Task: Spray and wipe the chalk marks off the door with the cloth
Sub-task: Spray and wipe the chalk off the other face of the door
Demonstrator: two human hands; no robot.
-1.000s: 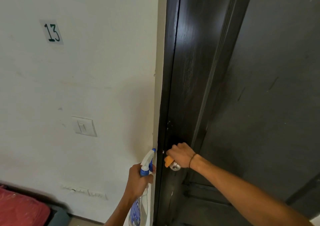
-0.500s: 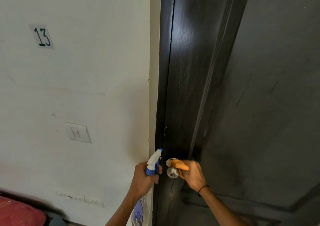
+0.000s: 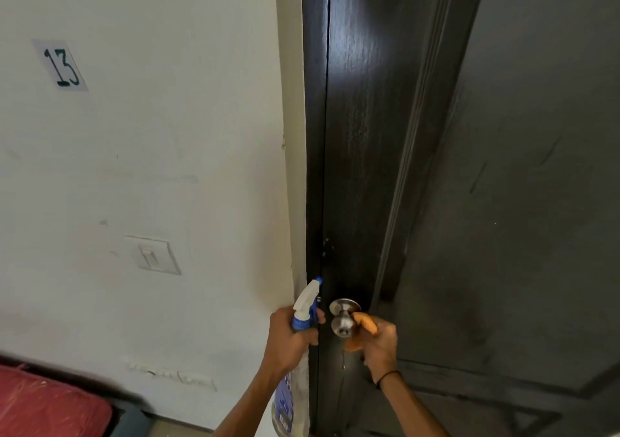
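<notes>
A dark brown door (image 3: 523,202) fills the right half of the view, with faint scuffs on its panel. Its steel knob (image 3: 343,319) sticks out near the left edge. My right hand (image 3: 379,341) grips a bunched orange cloth (image 3: 364,327) right beside the knob, on its right. My left hand (image 3: 288,336) grips the neck of a clear spray bottle (image 3: 303,306) with a white and blue head, held just left of the door edge, nozzle pointing up. The bottle's body hangs below the hand.
A white wall (image 3: 167,168) lies on the left, with a "13" label (image 3: 62,66), a light switch (image 3: 152,255) and a low socket strip (image 3: 174,373). A red cushion (image 3: 43,406) sits at the bottom left corner. The dark door frame (image 3: 315,134) runs beside the wall.
My right hand has come off the top of the knob and dropped to its right side with the cloth. The bottle in my left hand stays close to the door edge.
</notes>
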